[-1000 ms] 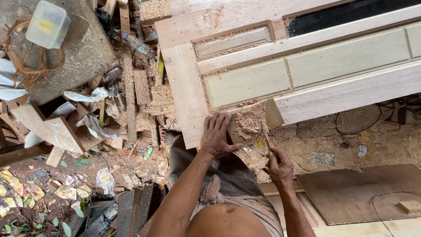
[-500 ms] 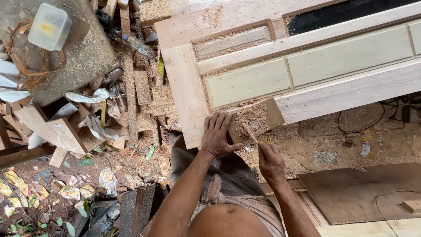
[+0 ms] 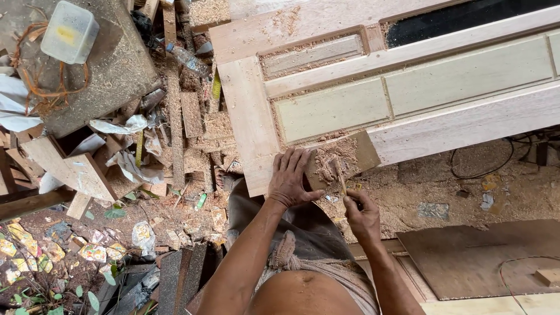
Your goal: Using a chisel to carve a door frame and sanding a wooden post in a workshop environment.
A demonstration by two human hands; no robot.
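A pale wooden panelled door [image 3: 408, 93] lies flat across the upper right, dusted with sawdust. My left hand [image 3: 289, 178] presses flat on its near corner, beside a small flat board [image 3: 356, 153] that carries a heap of brown sawdust paste. My right hand [image 3: 361, 213] pinches a thin wooden stick [image 3: 339, 175], whose tip rests in that paste.
Scrap wood, offcuts and litter [image 3: 146, 151] cover the ground at left. A translucent plastic tub [image 3: 69, 32] sits on a grey slab [image 3: 111, 70]. A black cable [image 3: 478, 166] runs under the door at right. A brown sheet [image 3: 484, 256] lies at lower right.
My right hand has drawn back toward me a little, and the stick's tip has shifted within the paste on the board. My left hand has stayed on the door corner.
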